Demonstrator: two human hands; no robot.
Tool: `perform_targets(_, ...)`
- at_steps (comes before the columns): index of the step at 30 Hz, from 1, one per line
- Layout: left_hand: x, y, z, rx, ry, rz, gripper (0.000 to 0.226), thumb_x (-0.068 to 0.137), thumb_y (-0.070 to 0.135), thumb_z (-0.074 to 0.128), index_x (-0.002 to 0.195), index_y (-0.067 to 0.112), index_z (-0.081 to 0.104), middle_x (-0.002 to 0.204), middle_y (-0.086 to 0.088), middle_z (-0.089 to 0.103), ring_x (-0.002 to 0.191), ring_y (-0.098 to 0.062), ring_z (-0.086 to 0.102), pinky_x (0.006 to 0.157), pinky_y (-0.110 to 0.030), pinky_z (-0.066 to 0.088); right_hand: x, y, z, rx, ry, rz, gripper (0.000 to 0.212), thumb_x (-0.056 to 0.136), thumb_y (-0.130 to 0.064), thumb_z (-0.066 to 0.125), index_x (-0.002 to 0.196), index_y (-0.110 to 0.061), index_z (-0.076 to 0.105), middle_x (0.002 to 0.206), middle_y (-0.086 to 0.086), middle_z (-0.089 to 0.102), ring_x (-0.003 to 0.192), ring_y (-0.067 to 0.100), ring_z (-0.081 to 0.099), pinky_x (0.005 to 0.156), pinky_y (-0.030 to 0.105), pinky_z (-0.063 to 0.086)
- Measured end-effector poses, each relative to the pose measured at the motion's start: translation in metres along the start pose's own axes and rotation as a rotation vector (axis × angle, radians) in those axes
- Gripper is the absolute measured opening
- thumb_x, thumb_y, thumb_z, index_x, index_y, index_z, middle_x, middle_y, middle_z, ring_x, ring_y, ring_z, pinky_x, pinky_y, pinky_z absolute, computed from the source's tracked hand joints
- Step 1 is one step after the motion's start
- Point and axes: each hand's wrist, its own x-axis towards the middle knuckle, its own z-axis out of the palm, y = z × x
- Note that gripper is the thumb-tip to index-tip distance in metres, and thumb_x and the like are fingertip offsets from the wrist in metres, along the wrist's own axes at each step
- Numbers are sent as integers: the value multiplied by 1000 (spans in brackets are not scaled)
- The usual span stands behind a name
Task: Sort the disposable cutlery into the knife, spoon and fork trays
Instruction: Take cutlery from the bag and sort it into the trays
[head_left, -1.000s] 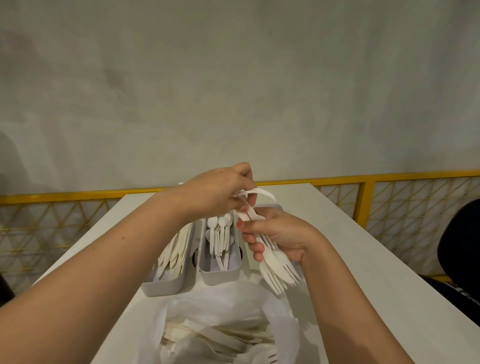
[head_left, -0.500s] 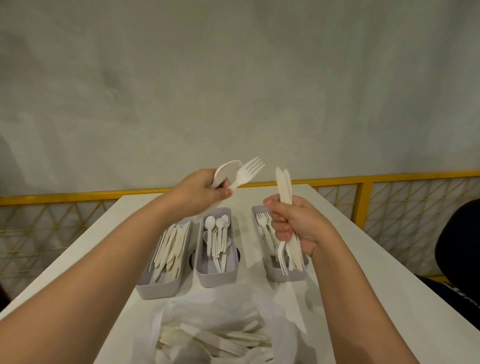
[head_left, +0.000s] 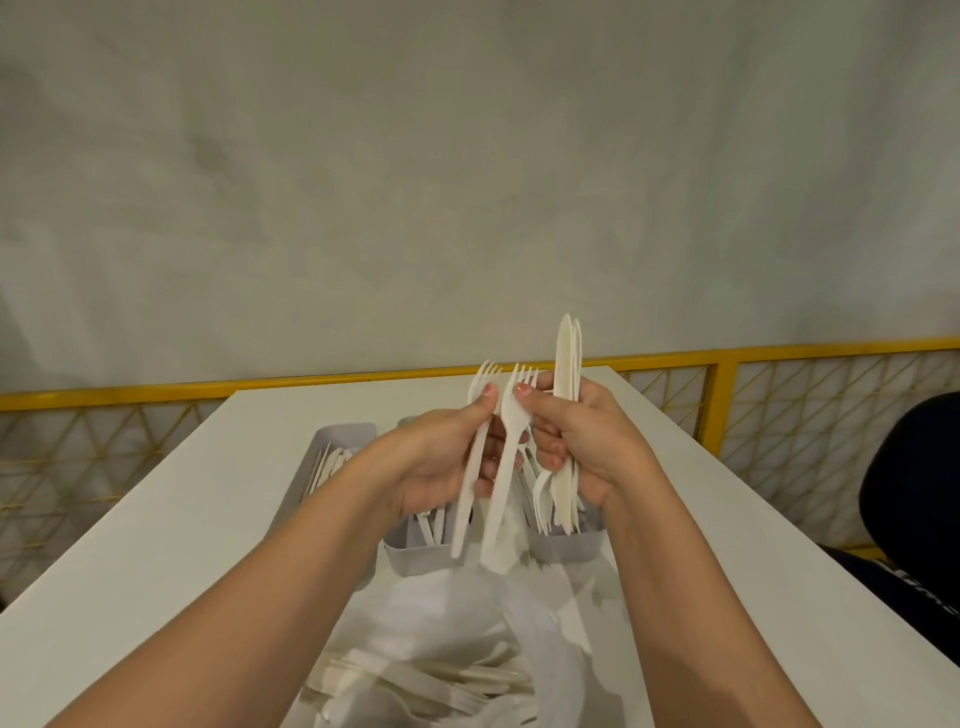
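My left hand and my right hand are raised together above the grey trays. My left hand pinches a white fork, tines up. A second white fork stands beside it, pinched by my right thumb and forefinger. My right hand also grips a bundle of white knives with some forks hanging tines down below the fist. The knife tray is at the left, the spoon tray in the middle, the fork tray at the right; my hands hide most of the last two.
A clear plastic bag of mixed white cutlery lies open at the near edge of the white table. A yellow mesh railing runs behind and to the right of the table. A dark object sits at the far right.
My hands came together in front of me. The left hand's forks, earlier held apart at the left, now stand side by side, one of them pinched by my right fingers. The spoon is out of sight.
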Motion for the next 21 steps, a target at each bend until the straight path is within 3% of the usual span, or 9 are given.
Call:
perform_targets(2, 8, -5, 0, 39, -35, 4, 58, 96, 55, 21, 109, 12, 58, 72, -4, 58, 63, -13, 52, 64, -27, 41, -1, -1, 0, -25, 29, 0, 16, 88, -7, 61, 75, -12, 54, 37, -4, 42, 29, 7, 31, 33, 17, 27)
perform_targets(6, 16, -10, 5, 27, -70, -35, 62, 95, 56, 22, 95, 9, 62, 73, -6, 67, 69, -17, 65, 74, -33, 52, 0, -2, -7, -25, 91, 37, 17, 87, -7, 62, 75, -11, 51, 34, -6, 43, 25, 6, 33, 30, 15, 28)
perform_targets(10, 21, -11, 8, -24, -112, -38, 32, 99, 33, 37, 95, 7, 55, 60, -2, 58, 56, -14, 61, 59, -28, 56, 9, 0, -15, 17, 75, 65, 10, 89, -11, 60, 81, -11, 55, 36, -6, 39, 27, 4, 31, 30, 15, 27)
perform_targets(14, 35, -11, 3, -29, -67, -131, 19, 99, 16, 39, 87, 8, 51, 53, 1, 45, 42, -9, 41, 44, -20, 43, 24, 0, -33, 117, 127, 65, 11, 92, -15, 57, 82, -14, 52, 40, -6, 33, 29, 4, 27, 32, 13, 24)
perform_targets(21, 91, -14, -1, 15, 222, -218, 25, 96, -1, 33, 75, 6, 42, 63, -7, 35, 55, -15, 33, 56, -27, 37, 38, 0, -65, 301, 181, 93, 16, 92, -17, 56, 81, -18, 46, 40, -6, 33, 28, 5, 28, 31, 13, 26)
